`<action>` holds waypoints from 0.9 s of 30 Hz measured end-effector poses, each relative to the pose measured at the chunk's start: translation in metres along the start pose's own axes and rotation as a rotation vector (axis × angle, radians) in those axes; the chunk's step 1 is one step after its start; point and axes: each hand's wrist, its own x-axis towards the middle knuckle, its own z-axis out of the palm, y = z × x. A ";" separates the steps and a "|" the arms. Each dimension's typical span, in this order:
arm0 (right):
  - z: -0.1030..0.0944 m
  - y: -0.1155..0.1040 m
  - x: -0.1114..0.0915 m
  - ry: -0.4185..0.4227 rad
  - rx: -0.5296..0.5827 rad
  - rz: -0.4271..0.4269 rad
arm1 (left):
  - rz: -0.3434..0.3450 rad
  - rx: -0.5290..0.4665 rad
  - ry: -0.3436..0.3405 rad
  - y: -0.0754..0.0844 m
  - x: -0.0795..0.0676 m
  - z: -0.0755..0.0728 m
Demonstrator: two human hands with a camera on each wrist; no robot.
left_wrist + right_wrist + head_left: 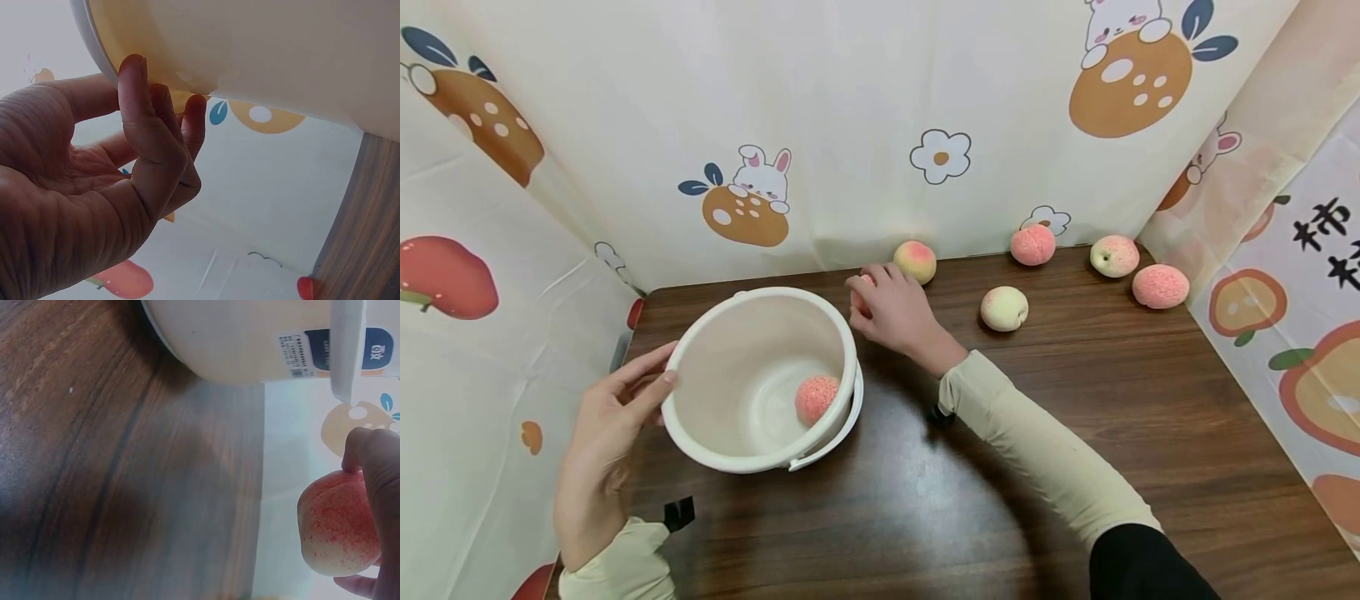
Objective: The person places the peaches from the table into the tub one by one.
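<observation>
A white bucket [700, 442] stands on the brown table, its handle hanging down on the right side. One pink peach [817, 398] lies inside it. My left hand [613, 425] holds the bucket's left rim; in the left wrist view the thumb and bent fingers [164, 147] grip the edge. Just right of the bucket, my right hand [895, 308] grips a pink and cream peach [337, 525] between thumb and fingers. The head view shows only a sliver of that peach past the hand. Close behind the right hand sits a yellow-pink peach [916, 262].
On the right half of the table [1150, 400] lie a pale peach [1004, 309], a pink peach [1033, 245], a cream-pink peach [1115, 256] and another pink peach [1161, 287]. A printed curtain [865, 100] borders the table's back and sides.
</observation>
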 end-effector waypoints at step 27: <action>-0.043 -0.010 0.002 0.100 0.019 0.017 | 0.030 0.009 -0.007 0.001 0.000 0.001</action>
